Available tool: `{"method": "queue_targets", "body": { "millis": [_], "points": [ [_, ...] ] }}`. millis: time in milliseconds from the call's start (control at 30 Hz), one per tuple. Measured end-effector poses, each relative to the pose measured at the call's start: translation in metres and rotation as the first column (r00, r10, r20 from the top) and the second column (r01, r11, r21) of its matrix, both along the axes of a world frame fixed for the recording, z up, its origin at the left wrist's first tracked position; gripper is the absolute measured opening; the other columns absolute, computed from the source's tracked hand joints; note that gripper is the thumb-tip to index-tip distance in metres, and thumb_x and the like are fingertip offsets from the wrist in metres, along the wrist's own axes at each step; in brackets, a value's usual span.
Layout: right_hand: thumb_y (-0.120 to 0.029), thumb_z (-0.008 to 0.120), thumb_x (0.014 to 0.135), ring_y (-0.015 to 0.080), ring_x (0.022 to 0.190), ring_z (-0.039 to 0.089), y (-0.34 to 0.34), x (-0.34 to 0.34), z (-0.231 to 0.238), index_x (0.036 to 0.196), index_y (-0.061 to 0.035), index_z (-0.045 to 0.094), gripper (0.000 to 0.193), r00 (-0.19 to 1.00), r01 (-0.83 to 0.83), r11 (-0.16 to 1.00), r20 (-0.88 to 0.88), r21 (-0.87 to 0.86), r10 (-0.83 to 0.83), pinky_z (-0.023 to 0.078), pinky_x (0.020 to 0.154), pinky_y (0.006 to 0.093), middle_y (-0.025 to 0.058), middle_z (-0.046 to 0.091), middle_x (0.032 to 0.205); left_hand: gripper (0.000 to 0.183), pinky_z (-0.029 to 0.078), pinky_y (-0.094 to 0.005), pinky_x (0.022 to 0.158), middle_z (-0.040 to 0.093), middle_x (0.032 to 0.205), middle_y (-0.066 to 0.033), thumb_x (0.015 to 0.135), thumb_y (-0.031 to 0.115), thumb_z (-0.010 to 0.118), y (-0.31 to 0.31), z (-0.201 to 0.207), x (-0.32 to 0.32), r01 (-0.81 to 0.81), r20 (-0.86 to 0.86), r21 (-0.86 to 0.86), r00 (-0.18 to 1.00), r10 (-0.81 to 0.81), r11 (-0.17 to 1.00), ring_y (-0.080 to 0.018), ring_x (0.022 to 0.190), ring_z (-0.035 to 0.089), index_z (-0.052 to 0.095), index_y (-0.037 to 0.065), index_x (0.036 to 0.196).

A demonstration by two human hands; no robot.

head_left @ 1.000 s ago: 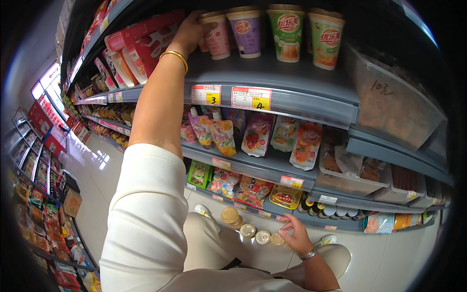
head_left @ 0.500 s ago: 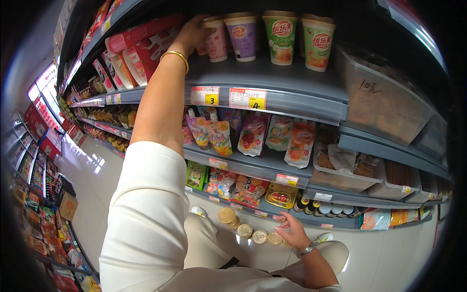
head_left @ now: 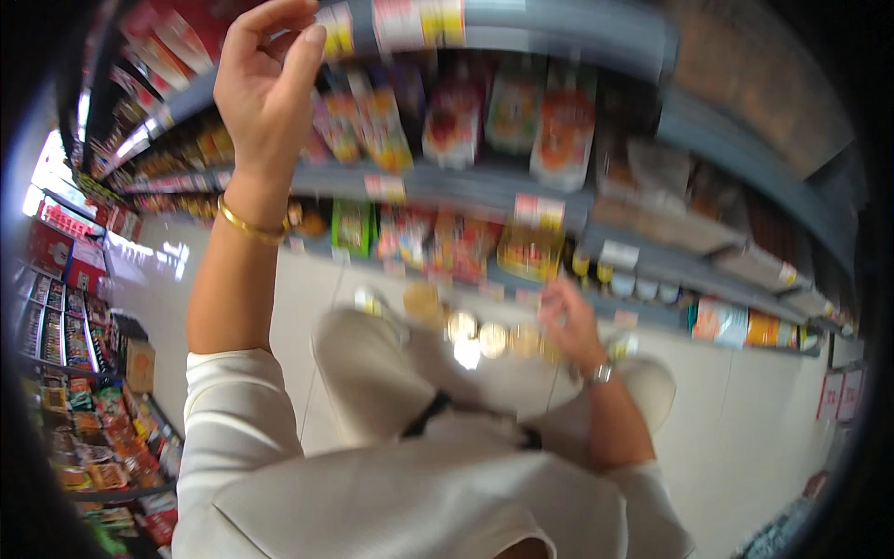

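Observation:
My left hand (head_left: 265, 88), a gold bangle at its wrist, is raised in front of the price-tag strip (head_left: 503, 26) of the upper shelf. Its fingers are loosely bent with the thumb apart, and I see nothing in them. Below, on the floor between my feet, stands a row of round gold-lidded cups (head_left: 463, 326), seen from above. Nearest to their right end is my right hand (head_left: 570, 321), wearing a silver watch. Motion smears its fingers, so I cannot make out whether they touch a cup or hold anything.
Drink pouches (head_left: 454, 121) fill the middle shelf, bagged sweets (head_left: 463, 244) the lowest. Clear plastic bins (head_left: 684, 200) stick out at the right. Another rack of packets (head_left: 88, 419) runs along the left, beside a cardboard box (head_left: 140, 365).
My left hand has come back and down from the paper cups on the upper shelf. My view has tilted down, putting those cups out of sight. My right hand stays near the floor cups.

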State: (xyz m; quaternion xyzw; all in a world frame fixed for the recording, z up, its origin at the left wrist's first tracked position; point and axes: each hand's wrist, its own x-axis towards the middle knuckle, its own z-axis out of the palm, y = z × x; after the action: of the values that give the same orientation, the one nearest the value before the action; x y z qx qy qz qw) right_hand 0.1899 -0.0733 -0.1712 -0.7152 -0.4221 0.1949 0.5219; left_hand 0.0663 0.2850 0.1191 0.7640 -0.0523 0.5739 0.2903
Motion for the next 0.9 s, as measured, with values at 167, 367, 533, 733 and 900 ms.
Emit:
{"method": "queue_targets", "body": {
  "millis": [167,367,533,733,900],
  "points": [
    [-0.010,0.071,0.086,0.0162,0.078,0.066,-0.004,-0.001,-0.001,0.127,0.0009,0.054,0.046,0.991,0.130,0.991,-0.022,-0.024,-0.131,0.053,0.071,0.0288,0.0107,0.068,0.102,0.024,0.051,-0.0339,0.080,0.065,0.099,-0.0114,0.078,0.003,0.071,-0.089,-0.174,-0.041,0.003,-0.558,-0.081,0.828,-0.047,0.997,-0.0245,0.091,0.064,0.063,-0.001,0.100],
    [-0.011,0.071,0.087,0.0148,0.072,0.066,0.004,0.000,0.001,0.126,0.0008,0.055,0.044,0.991,0.131,0.991,0.045,-0.027,-0.130,0.054,0.067,0.0291,0.0105,0.068,0.100,0.057,0.047,-0.0438,0.099,0.056,0.127,-0.0217,0.074,0.019,0.077,-0.086,-0.337,-0.052,-0.329,-0.957,0.001,0.274,0.097,0.944,-0.0384,0.115,0.056,0.058,0.004,0.125],
    [-0.011,0.070,0.088,0.0149,0.072,0.066,0.005,-0.001,-0.002,0.127,0.0007,0.055,0.043,0.994,0.108,0.994,0.023,-0.032,-0.107,0.053,0.065,0.0294,0.0097,0.067,0.099,0.096,0.043,-0.0456,0.108,0.040,0.145,-0.0268,0.068,0.038,0.084,-0.059,-0.396,-0.052,-0.554,-0.968,0.131,-0.251,-0.015,0.822,-0.0465,0.128,0.046,0.038,0.010,0.147],
    [-0.012,0.070,0.088,0.0160,0.071,0.066,0.007,-0.001,-0.003,0.127,0.0003,0.055,0.044,0.997,0.076,0.995,0.001,-0.062,-0.076,0.052,0.063,0.0294,0.0094,0.067,0.099,0.091,0.046,-0.0464,0.104,0.042,0.142,-0.0252,0.067,0.040,0.081,-0.070,-0.405,-0.047,-0.568,-0.941,0.146,-0.332,-0.062,0.810,-0.0467,0.124,0.051,0.040,0.007,0.142],
    [-0.016,0.069,0.088,0.0173,0.075,0.067,0.006,0.000,-0.005,0.127,0.0004,0.055,0.045,0.997,0.065,0.993,-0.045,-0.096,-0.069,0.053,0.068,0.0316,0.0109,0.068,0.103,0.085,0.046,-0.0411,0.101,0.053,0.131,-0.0192,0.063,0.019,0.082,-0.052,-0.370,-0.042,-0.513,-0.927,-0.269,-0.093,-0.365,0.815,-0.0349,0.120,0.055,0.044,0.007,0.138]
  ]
}}
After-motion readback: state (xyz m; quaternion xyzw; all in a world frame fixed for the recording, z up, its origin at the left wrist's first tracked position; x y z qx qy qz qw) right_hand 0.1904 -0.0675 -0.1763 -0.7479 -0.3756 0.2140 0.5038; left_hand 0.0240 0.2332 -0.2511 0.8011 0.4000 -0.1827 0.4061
